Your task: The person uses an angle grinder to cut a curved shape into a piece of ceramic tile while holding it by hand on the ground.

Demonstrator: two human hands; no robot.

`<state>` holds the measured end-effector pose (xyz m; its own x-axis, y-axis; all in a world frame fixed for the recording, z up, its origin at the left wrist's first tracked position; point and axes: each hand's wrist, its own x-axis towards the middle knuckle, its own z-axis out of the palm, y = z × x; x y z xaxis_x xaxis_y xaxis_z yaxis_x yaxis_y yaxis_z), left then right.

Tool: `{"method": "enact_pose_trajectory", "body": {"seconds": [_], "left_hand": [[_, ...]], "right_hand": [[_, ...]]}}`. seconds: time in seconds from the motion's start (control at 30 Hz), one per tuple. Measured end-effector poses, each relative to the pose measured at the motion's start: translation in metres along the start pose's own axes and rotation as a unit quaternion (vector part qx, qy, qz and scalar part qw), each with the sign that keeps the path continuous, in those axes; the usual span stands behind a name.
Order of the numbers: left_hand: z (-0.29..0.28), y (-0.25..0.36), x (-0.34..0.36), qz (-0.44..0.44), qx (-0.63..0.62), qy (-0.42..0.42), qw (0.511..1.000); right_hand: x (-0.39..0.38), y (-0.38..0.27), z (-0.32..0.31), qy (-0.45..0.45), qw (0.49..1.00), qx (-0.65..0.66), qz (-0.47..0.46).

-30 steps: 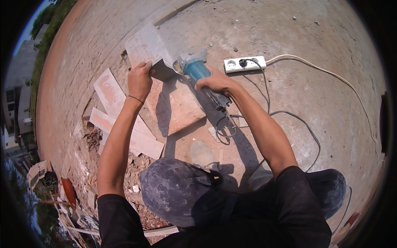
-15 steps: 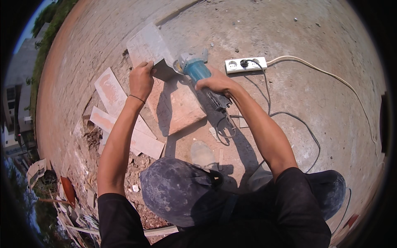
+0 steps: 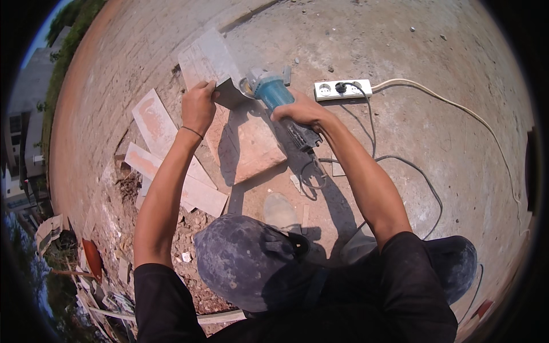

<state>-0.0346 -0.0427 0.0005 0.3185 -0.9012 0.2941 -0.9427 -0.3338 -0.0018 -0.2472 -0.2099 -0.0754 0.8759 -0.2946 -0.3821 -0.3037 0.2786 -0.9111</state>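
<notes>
The left hand (image 3: 198, 107) is closing its fingers and thumb on the near edge of a tile (image 3: 207, 57), while the right hand (image 3: 302, 110) is wrapping firmly around the teal body of a grinder (image 3: 273, 93). The tile is lying ahead of the person, just past the near part of a reddish block (image 3: 256, 143), its pale face catching the sun and a dark face showing beside the left fingers. The grinder's disc (image 3: 247, 88) is sitting at the tile's right edge, where pale dust is hazing the view; exact contact is hard to tell. From the grinder's rear a black cord (image 3: 413, 162) is looping over the ground (image 3: 457, 143) and running to a plug (image 3: 341, 87) in a white power strip (image 3: 329, 90), from which a pale cable (image 3: 452, 103) is curving away rightward. Left of the block, several slabs (image 3: 150, 117) are overlapping near rubble (image 3: 177, 237). Nearest the body, two dusty knees (image 3: 240, 266) are bending, a dusty shoe (image 3: 279, 211) showing between them.
</notes>
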Motion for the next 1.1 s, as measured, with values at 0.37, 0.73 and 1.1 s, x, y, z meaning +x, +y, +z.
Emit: {"method": "enact_pose_trajectory", "body": {"seconds": [0.37,0.73,1.1], "left_hand": [[0.000,-0.003,0.002,-0.005,-0.008,-0.003,1.000],[-0.003,-0.001,-0.001,-0.003,-0.010,0.005,1.000],[0.000,-0.005,-0.001,-0.005,-0.003,-0.001,1.000]], "right_hand": [[0.006,0.010,-0.006,0.010,0.997,-0.070,-0.022],[-0.002,-0.006,0.000,-0.012,0.999,0.037,0.008],[-0.007,-0.006,0.002,0.002,1.000,-0.002,-0.009]]}}
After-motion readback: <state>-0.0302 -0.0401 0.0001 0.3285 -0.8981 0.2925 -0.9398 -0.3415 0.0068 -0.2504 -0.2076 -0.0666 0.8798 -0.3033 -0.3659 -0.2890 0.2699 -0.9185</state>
